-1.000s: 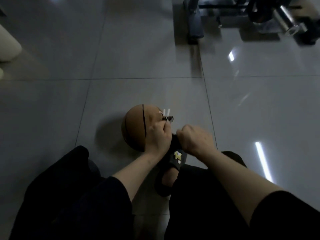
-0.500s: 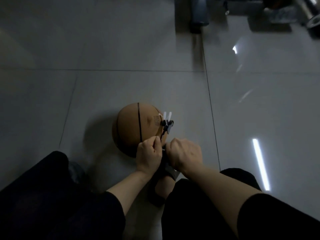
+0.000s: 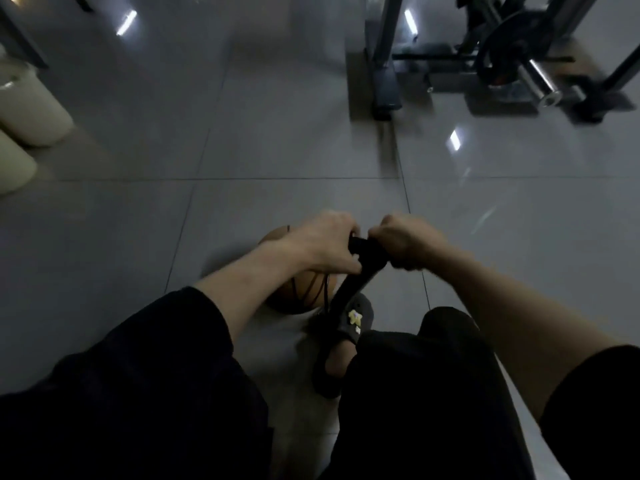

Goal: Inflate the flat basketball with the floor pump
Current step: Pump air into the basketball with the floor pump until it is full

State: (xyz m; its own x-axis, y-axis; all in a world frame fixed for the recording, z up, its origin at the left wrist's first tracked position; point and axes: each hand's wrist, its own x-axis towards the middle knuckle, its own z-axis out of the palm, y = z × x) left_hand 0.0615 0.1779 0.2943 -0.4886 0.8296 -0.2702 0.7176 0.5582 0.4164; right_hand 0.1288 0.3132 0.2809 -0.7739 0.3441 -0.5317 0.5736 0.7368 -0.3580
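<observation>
The basketball (image 3: 301, 292) lies on the grey tiled floor (image 3: 277, 150), just in front of the person's legs and below the left hand (image 3: 322, 242), whose wrist and forearm cover most of its top; only the upper edge and the lower part with black seams are visible. The floor pump (image 3: 349, 282) stands just to the right of the ball, its dark shaft rising at a tilt from beside the person's dark sandal (image 3: 349, 323) up to the handle (image 3: 367, 247) between the two hands. A thin black hose (image 3: 325, 292) hangs close against the ball's right side; where it joins the ball I cannot tell. Both forearms reach forward from the dark sleeves and come together above the ball, with the backs of the hands turned up. The left hand has its fingers curled around the left end of the handle, and the right hand (image 3: 405, 240) grips the right end in the same way, with its knuckles facing forward. The two fists are near each other, with only a short black piece of the handle showing between them. Far across the room, at the upper right, stands a weight machine (image 3: 502, 60) with a chrome bar, and at the left edge are pale rounded cushions (image 3: 31, 109).
</observation>
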